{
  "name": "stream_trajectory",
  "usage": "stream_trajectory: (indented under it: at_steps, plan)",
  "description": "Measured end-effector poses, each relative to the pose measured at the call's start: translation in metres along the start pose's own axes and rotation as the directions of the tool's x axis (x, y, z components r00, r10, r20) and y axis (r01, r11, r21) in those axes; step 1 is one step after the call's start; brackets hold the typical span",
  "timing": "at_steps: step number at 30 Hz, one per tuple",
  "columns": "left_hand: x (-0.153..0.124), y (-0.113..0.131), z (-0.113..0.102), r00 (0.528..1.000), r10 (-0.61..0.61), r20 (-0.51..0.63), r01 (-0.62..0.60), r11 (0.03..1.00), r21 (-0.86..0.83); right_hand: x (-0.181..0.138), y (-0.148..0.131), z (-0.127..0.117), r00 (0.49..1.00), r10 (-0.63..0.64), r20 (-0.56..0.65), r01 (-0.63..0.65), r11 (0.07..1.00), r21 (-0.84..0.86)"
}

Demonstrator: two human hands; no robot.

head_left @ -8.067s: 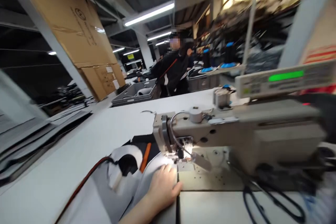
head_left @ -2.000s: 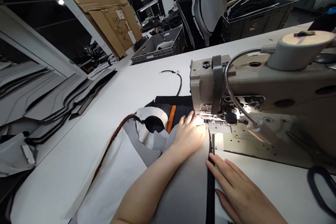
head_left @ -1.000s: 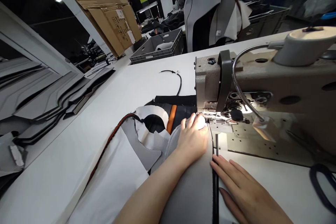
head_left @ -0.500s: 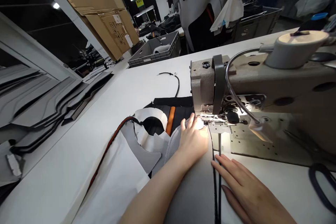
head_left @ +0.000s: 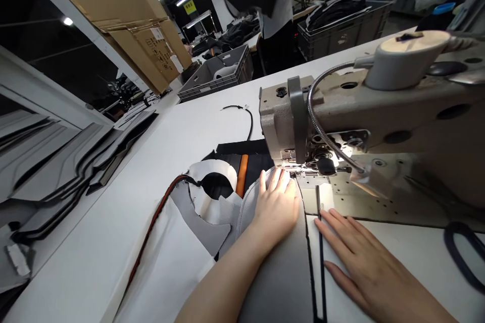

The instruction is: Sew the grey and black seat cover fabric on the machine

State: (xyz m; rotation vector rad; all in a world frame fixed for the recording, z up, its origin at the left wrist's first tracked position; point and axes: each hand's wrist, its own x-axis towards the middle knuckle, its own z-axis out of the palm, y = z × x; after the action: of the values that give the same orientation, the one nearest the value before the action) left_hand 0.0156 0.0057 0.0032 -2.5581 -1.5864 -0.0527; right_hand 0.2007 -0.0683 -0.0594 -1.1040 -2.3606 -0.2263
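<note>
Sewing machine head [head_left: 341, 111] blocks the far right. Bare tabletop [head_left: 182, 131] lies open left of it; stacked grey panels [head_left: 64, 161] line the left edge.

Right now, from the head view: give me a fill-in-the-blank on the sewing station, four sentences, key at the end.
1. The left hand lies flat on the ____ fabric panel.
2. The right hand rests palm-down beside the black ____ along the panel's edge.
3. A bright lamp on a gooseneck lights the needle area of the ____ machine.
4. The strip on the black piece behind the left hand is ____.

Missing words: grey; piping; sewing; orange
</note>
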Motion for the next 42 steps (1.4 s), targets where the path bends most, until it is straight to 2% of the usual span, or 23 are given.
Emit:
stream_trajectory:
  at_steps: [3, 7, 14, 19, 21, 25, 27, 32, 42]
  plan:
    - [-0.002, 0.000, -0.001, 0.999, 0.020, -0.027, -0.020, 1.000, -0.015, 0.000, 0.006, 0.000, 0.999, -0.019, 0.038, 0.019, 1.000, 0.000]
    - [-0.005, 0.002, -0.008, 0.998, 0.022, -0.051, -0.025, 0.997, -0.072, 0.004, 0.013, 0.002, 0.999, -0.032, 0.015, 0.031, 0.998, 0.057]
    - [-0.015, 0.003, -0.022, 0.978, 0.180, 0.102, -0.151, 0.959, -0.239, 0.019, 0.027, 0.007, 0.998, -0.004, -0.066, 0.016, 0.983, 0.183]
    - [-0.017, 0.006, -0.021, 0.957, 0.238, 0.168, -0.198, 0.955, -0.222, 0.020, 0.036, 0.010, 0.998, 0.038, -0.046, -0.027, 0.977, 0.213]
    - [-0.016, 0.005, -0.018, 0.957, 0.257, 0.136, -0.224, 0.949, -0.221, 0.017, 0.037, 0.009, 1.000, 0.019, -0.015, -0.016, 0.980, 0.200]
    - [-0.014, -0.003, -0.014, 0.973, 0.230, -0.004, -0.220, 0.926, -0.306, 0.013, 0.030, 0.003, 0.990, -0.100, 0.096, 0.082, 0.980, 0.179]
    - [-0.014, -0.006, -0.014, 0.977, 0.210, -0.043, -0.212, 0.917, -0.338, 0.016, 0.022, 0.003, 0.990, -0.101, 0.099, 0.079, 0.976, 0.203]
    - [-0.014, -0.004, -0.016, 0.979, 0.197, -0.050, -0.202, 0.918, -0.340, 0.036, 0.006, 0.011, 1.000, 0.001, 0.014, -0.005, 0.961, 0.277]
    - [-0.012, -0.003, -0.019, 0.981, 0.192, -0.010, -0.183, 0.918, -0.352, 0.043, 0.009, 0.011, 0.997, 0.012, 0.077, -0.040, 0.925, 0.378]
